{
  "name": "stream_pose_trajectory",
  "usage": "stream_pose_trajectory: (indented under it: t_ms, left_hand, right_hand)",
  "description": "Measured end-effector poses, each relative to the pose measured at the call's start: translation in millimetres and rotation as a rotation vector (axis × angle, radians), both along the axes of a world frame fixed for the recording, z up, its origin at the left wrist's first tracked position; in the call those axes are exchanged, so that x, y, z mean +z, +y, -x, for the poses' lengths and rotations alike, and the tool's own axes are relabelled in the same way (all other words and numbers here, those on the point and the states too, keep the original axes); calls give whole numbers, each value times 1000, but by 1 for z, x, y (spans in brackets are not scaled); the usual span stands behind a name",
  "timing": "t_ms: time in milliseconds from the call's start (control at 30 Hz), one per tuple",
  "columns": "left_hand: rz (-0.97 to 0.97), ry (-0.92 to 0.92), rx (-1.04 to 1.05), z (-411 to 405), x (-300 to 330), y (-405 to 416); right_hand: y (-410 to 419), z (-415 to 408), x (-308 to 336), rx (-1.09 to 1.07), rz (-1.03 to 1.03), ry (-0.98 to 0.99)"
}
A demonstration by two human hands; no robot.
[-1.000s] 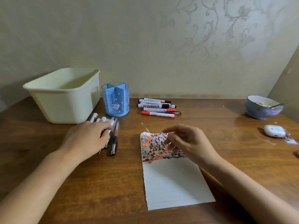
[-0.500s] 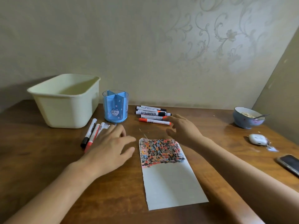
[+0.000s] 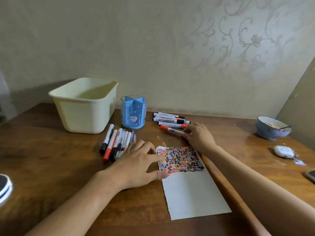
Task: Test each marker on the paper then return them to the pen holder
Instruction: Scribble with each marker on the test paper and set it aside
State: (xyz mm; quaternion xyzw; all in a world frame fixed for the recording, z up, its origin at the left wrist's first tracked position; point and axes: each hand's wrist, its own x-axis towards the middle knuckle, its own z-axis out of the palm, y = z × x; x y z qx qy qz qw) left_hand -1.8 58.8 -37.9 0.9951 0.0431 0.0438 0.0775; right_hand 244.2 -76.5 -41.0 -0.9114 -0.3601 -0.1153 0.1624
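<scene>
A white paper (image 3: 192, 193) lies on the wooden table, its top part covered in coloured marks. My left hand (image 3: 136, 164) lies flat with fingertips on the paper's left edge. My right hand (image 3: 198, 134) reaches past the paper's top; its fingers touch the white end of an orange-capped marker (image 3: 170, 130). Behind that marker lies a small pile of markers (image 3: 170, 119). Another row of several markers (image 3: 117, 142) sits left of my left hand. The blue pen holder (image 3: 133, 114) stands empty at the back.
A cream plastic tub (image 3: 85, 106) stands left of the holder. A blue bowl (image 3: 271, 128) with a spoon, a white earbud case (image 3: 283, 151) and a phone's corner (image 3: 311, 175) sit at the right. A round object (image 3: 4, 186) shows at the left edge.
My left hand moved from the left row of markers onto the paper's left edge. My right hand moved from the paper out to the orange-capped marker. The camera shifted its view.
</scene>
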Motion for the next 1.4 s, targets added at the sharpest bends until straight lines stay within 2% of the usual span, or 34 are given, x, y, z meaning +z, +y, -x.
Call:
stream_pose_trajectory:
  t_ms: [133, 233, 333, 433, 600, 867, 1033, 1400]
  left_hand:
    - [80, -218, 18, -1, 4, -2]
    - [124, -392, 28, -1, 4, -3]
    - [128, -485, 14, -2, 2, -3]
    - [110, -561, -63, -3, 5, -5]
    - [269, -527, -100, 0, 8, -10]
    - [253, -451, -140, 1, 8, -26]
    - [246, -429, -183, 4, 11, -38]
    - [438, -299, -172, 5, 16, -31]
  right_hand:
    - [-30, 14, 15, 89, -72, -58]
    - [-53, 39, 29, 266, -77, 83]
    - [-67, 64, 31, 395, -69, 141]
    - [-70, 80, 30, 457, -206, 289]
    - [-70, 94, 32, 477, -483, 625]
    - [-72, 109, 24, 505, -751, 1178]
    - [-65, 124, 13, 512, -679, 1159]
    - [-68, 119, 22, 606, -568, 1045]
